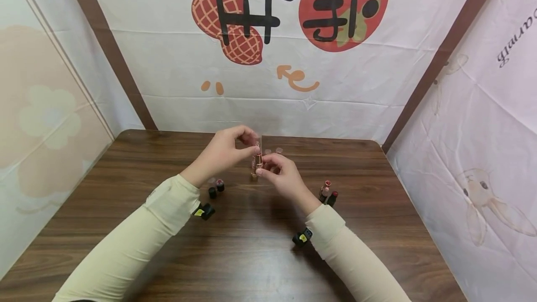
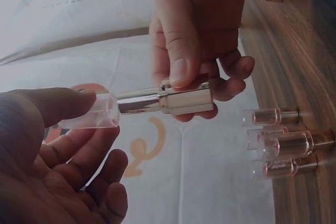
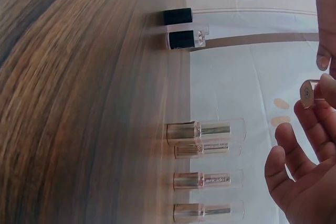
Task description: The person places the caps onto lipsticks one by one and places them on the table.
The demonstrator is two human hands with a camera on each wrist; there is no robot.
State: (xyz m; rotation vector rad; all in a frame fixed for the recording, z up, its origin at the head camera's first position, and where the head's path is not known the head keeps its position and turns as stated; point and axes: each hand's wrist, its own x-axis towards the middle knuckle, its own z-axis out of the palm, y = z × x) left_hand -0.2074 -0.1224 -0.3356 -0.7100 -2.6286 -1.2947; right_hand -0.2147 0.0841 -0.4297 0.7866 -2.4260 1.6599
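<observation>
A shiny gold lipstick [image 2: 184, 100] is held up over the table between the two hands. My right hand [image 1: 285, 176] pinches its gold base between thumb and fingers. At the other end, my left hand [image 1: 224, 153] pinches a clear cap [image 2: 107, 111], whose rim meets the tip of the tube. How far the tube reaches into the cap is hard to tell. Below the hands, several more gold lipsticks [image 3: 186, 180] with clear caps stand upright in a group on the table.
On the brown wooden table [image 1: 251, 255], dark lipsticks [image 1: 220, 185] stand on the left. Another small group, including a red-tipped dark lipstick [image 1: 333, 198], stands to the right of the right hand. A printed cloth [image 1: 168, 73] hangs behind the table.
</observation>
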